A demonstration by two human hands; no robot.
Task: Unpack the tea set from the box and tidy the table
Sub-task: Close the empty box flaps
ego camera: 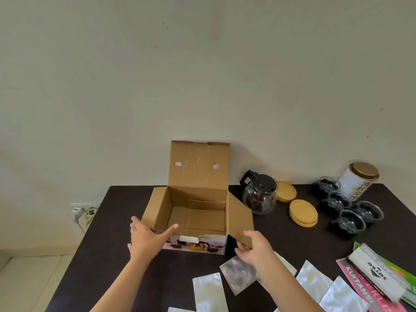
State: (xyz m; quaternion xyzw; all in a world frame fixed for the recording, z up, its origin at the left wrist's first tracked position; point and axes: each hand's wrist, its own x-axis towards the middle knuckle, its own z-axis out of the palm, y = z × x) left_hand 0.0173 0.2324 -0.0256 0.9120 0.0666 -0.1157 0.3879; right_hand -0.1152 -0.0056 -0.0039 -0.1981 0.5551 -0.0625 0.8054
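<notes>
While the cardboard box (195, 212) sits open and empty at the far middle of the dark table (94, 244), lid flap upright against the wall, I have my hands at its near corners. My left hand (146, 238) is spread open at the near left corner, thumb over the rim. My right hand (255, 247) cups the lower edge of the right side flap, fingers loosely curled, not clamped. To the right stand the glass teapot (260, 194), wooden coasters (302, 212) and four glass cups (351, 220). Silver pouches (208, 289) lie near me.
</notes>
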